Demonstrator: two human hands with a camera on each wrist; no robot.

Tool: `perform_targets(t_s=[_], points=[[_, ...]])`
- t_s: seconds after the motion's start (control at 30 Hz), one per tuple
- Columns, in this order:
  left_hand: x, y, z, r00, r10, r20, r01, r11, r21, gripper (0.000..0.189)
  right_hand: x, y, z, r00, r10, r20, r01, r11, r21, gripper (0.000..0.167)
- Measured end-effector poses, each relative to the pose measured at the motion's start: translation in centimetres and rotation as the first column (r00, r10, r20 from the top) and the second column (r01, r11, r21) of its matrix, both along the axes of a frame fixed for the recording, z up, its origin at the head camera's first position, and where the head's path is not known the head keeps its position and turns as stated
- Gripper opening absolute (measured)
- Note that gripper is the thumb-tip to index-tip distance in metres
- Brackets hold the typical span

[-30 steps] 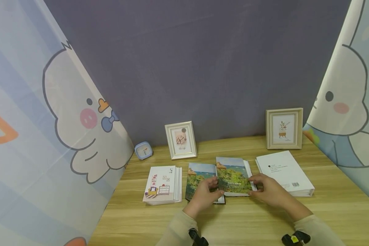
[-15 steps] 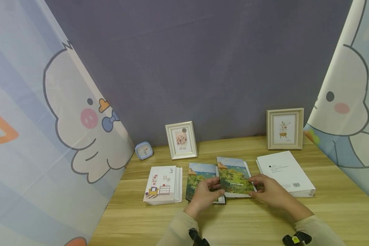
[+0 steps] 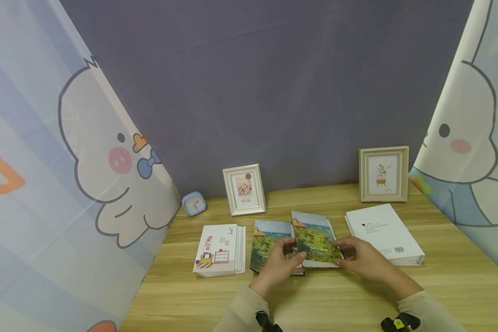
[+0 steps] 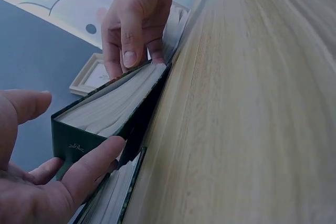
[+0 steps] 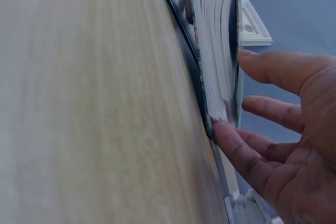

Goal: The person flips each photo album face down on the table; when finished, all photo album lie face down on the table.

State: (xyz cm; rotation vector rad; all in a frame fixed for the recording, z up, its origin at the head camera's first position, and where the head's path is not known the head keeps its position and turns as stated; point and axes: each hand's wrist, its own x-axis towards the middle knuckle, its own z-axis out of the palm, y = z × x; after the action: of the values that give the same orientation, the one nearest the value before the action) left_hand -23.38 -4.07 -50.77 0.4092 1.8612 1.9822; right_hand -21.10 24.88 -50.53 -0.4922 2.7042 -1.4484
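Note:
A photo album [image 3: 315, 237] with a painted garden-and-sea cover lies tilted, its left side overlapping a matching album [image 3: 263, 246]. My right hand [image 3: 358, 256] holds its right edge; in the right wrist view, the thumb [image 5: 257, 64] touches the cover and a fingertip is at the page edges. My left hand [image 3: 278, 265] is at the spine, with fairly straight fingers [image 4: 92, 166] against its lower side. In the left wrist view, the left thumb [image 4: 31, 103] stands apart from the cover. The green spine [image 4: 79, 145] faces that hand.
To the left lies a white album [image 3: 216, 249] with a room drawing; a white book [image 3: 383, 233] lies right. Behind stand a blue clock [image 3: 193, 203], a tilted picture frame [image 3: 244, 190] and another frame [image 3: 383, 174]. All are on the wooden table [image 3: 315, 304].
The upper album has shifted slightly left and tilted a little more, its right edge moving left too. Both hands stay at its sides; the left has moved slightly.

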Motion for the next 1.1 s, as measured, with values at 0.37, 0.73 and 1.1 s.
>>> perform_targets(t_s=[0.37,0.73,1.1], points=[[0.08,0.36,-0.17,0.999,0.033,0.003,-0.033,0.999,0.013,0.061,-0.25,0.16,-0.17,0.998,0.057,0.011,-0.057,0.996,-0.062,0.054],[0.39,0.84,-0.46,0.997,0.078,-0.028,-0.076,0.996,0.052,0.057,-0.12,-0.14,-0.17,0.996,0.086,0.031,-0.082,0.992,-0.100,0.051],[0.42,1.01,-0.41,0.990,0.130,-0.049,-0.124,0.986,0.114,0.058,-0.03,-0.47,-0.15,0.999,0.048,0.000,-0.047,0.994,-0.098,0.054]])
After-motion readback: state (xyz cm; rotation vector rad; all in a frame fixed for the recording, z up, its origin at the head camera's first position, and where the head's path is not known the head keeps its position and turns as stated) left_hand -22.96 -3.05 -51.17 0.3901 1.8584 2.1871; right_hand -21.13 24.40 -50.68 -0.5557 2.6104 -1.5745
